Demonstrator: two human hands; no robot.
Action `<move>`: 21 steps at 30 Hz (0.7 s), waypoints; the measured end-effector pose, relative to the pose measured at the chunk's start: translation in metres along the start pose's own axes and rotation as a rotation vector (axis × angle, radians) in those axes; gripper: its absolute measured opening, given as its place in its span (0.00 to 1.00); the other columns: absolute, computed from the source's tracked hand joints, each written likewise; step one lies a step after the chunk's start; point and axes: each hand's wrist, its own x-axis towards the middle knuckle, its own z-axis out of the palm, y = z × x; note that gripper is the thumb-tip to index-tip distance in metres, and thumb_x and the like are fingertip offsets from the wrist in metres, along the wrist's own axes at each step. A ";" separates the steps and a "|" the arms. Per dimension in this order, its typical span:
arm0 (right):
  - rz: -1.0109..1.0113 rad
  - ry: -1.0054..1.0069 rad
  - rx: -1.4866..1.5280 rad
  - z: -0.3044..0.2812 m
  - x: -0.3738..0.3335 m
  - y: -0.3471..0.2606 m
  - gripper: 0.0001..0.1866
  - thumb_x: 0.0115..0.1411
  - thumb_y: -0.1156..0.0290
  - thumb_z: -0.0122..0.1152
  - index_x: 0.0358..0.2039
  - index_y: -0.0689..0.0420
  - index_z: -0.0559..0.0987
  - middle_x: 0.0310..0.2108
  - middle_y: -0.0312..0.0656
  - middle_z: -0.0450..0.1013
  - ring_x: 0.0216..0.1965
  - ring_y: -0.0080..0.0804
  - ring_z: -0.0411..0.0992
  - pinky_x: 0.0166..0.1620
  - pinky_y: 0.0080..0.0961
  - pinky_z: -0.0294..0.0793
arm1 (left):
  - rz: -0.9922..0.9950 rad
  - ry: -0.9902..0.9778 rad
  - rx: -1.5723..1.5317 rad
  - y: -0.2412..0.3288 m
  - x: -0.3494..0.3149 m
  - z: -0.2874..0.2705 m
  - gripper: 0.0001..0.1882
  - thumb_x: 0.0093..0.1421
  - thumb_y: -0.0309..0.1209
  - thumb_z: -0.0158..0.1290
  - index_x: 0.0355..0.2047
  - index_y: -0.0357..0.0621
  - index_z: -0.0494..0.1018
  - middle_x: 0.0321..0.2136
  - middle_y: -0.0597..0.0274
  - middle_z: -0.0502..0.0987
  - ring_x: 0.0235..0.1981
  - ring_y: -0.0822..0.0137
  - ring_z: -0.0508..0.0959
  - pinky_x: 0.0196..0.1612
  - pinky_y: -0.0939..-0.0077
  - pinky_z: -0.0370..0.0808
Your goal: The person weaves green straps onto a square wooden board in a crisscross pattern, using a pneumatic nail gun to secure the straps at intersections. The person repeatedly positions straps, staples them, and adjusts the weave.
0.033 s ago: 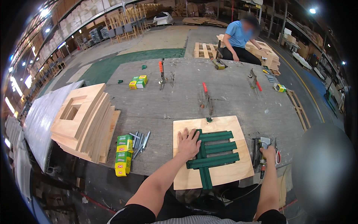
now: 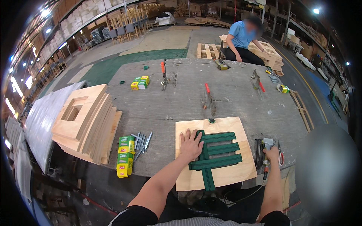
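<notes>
My left hand (image 2: 191, 146) lies flat, fingers spread, on a square light plywood panel (image 2: 239, 175) at the table's near edge. Its fingertips reach the upright strip of dark green webbing (image 2: 208, 179). Three green webbing strips (image 2: 222, 149) cross from that strip toward the right over an opening in the panel, which they partly cover. To the right of the panel, my right hand (image 2: 272, 153) is closed around a staple gun (image 2: 268, 143) resting on the table, a hose (image 2: 249, 192) running from it. Scissors (image 2: 281, 158) lie beside that hand.
Stacked plywood frames (image 2: 81, 124) stand at left. Staple boxes (image 2: 125, 158) and loose staple strips (image 2: 141, 144) lie nearer. Toggle clamps (image 2: 208, 90) are mounted across the grey table (image 2: 158, 101). Another staple gun (image 2: 222, 65) lies at the far edge, near a seated person (image 2: 241, 37).
</notes>
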 end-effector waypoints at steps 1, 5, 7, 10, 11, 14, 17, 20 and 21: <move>0.000 -0.014 0.027 -0.001 0.004 0.001 0.25 0.46 0.64 0.78 0.39 0.70 0.82 0.38 0.60 0.81 0.39 0.52 0.82 0.42 0.44 0.80 | -0.011 -0.006 0.002 0.000 0.000 0.000 0.29 0.72 0.50 0.42 0.70 0.58 0.64 0.72 0.58 0.56 0.75 0.42 0.49 0.73 0.33 0.42; 0.097 0.037 0.519 -0.029 0.010 0.020 0.16 0.45 0.73 0.75 0.33 0.66 0.79 0.29 0.49 0.78 0.25 0.39 0.78 0.26 0.38 0.76 | 0.027 0.038 -0.056 0.013 0.014 -0.001 0.29 0.72 0.50 0.42 0.70 0.59 0.63 0.73 0.54 0.55 0.75 0.41 0.47 0.74 0.33 0.41; 0.011 -0.109 0.905 -0.035 -0.006 -0.006 0.13 0.48 0.75 0.73 0.31 0.62 0.77 0.25 0.42 0.74 0.19 0.32 0.73 0.21 0.34 0.72 | 0.003 0.039 -0.026 0.002 0.010 -0.002 0.29 0.72 0.50 0.42 0.70 0.59 0.64 0.73 0.55 0.55 0.75 0.41 0.48 0.74 0.33 0.42; 0.088 -0.162 1.178 -0.062 -0.031 -0.048 0.15 0.54 0.73 0.71 0.38 0.60 0.75 0.25 0.38 0.72 0.17 0.27 0.70 0.18 0.29 0.67 | -0.005 0.057 -0.018 -0.008 0.007 0.000 0.29 0.71 0.50 0.43 0.70 0.58 0.65 0.72 0.57 0.56 0.75 0.41 0.49 0.73 0.32 0.43; 0.065 -0.218 1.253 -0.072 -0.039 -0.064 0.15 0.58 0.69 0.71 0.40 0.60 0.74 0.24 0.37 0.71 0.16 0.28 0.70 0.18 0.30 0.70 | -0.004 0.066 -0.023 -0.009 0.007 0.001 0.29 0.71 0.50 0.43 0.69 0.58 0.65 0.72 0.57 0.57 0.75 0.41 0.49 0.73 0.32 0.43; 0.064 -0.405 1.234 -0.084 -0.065 -0.110 0.17 0.60 0.64 0.72 0.41 0.58 0.75 0.25 0.37 0.73 0.16 0.28 0.72 0.18 0.30 0.73 | 0.006 0.021 -0.069 -0.004 0.008 0.002 0.29 0.71 0.49 0.43 0.69 0.54 0.65 0.72 0.56 0.57 0.75 0.40 0.48 0.73 0.30 0.41; -0.003 -0.659 1.141 -0.057 -0.084 -0.169 0.18 0.61 0.64 0.72 0.46 0.57 0.76 0.28 0.38 0.76 0.18 0.27 0.74 0.19 0.29 0.75 | 0.018 0.054 -0.101 -0.006 0.008 0.003 0.29 0.71 0.49 0.43 0.69 0.54 0.65 0.71 0.56 0.58 0.74 0.40 0.50 0.72 0.29 0.42; -0.112 -0.800 1.067 -0.015 -0.099 -0.227 0.18 0.60 0.67 0.72 0.48 0.57 0.77 0.31 0.38 0.77 0.20 0.27 0.74 0.20 0.26 0.74 | 0.032 0.057 -0.103 -0.004 0.008 0.002 0.29 0.71 0.49 0.43 0.69 0.55 0.65 0.71 0.55 0.58 0.74 0.40 0.50 0.72 0.30 0.43; -0.135 -0.829 1.074 -0.004 -0.104 -0.245 0.18 0.60 0.67 0.71 0.48 0.57 0.77 0.33 0.38 0.77 0.20 0.27 0.74 0.20 0.26 0.73 | 0.025 0.054 -0.105 -0.005 0.009 0.001 0.29 0.71 0.49 0.44 0.69 0.55 0.66 0.71 0.56 0.58 0.74 0.40 0.50 0.72 0.30 0.43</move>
